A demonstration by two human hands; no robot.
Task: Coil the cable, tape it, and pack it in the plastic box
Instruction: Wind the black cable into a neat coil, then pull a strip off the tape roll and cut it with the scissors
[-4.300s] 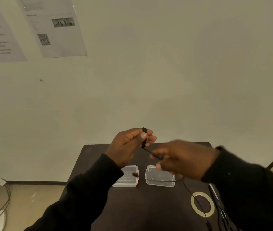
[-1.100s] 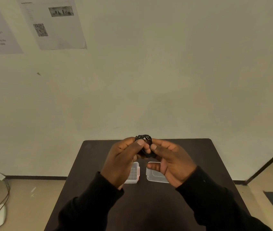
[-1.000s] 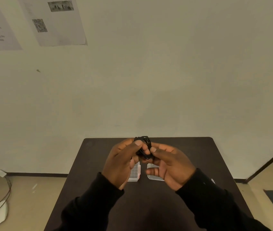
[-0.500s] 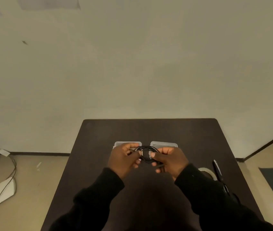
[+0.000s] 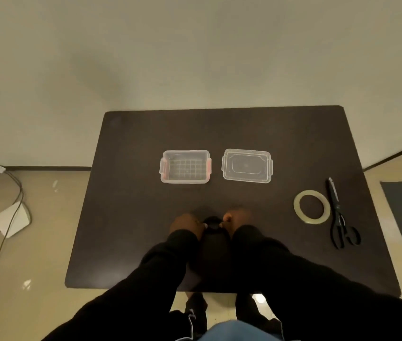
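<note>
Since half a second ago the view has tipped down and both hands have come lower, toward the near middle of the dark table [image 5: 126, 217], carrying the coil with them. The coiled black cable [image 5: 211, 223] sits between the two hands, low over or on the tabletop; which, I cannot tell. The left hand [image 5: 185, 224] pinches it from the 9 o'clock side, the right hand [image 5: 237, 219] from 3 o'clock, fingers curled in on the coil. Black sleeves cover both wrists and hide the near part of the coil.

At about 3 o'clock from the hands, well apart, lies a roll of tape [image 5: 311, 206] flat on the table, with black scissors [image 5: 340, 217] just beside it on its right. Farther off, toward 12 o'clock, stands the clear plastic box [image 5: 185, 166], open, and just right of it its lid [image 5: 246, 166], apart from the box. Nothing lies between the hands and the box.
</note>
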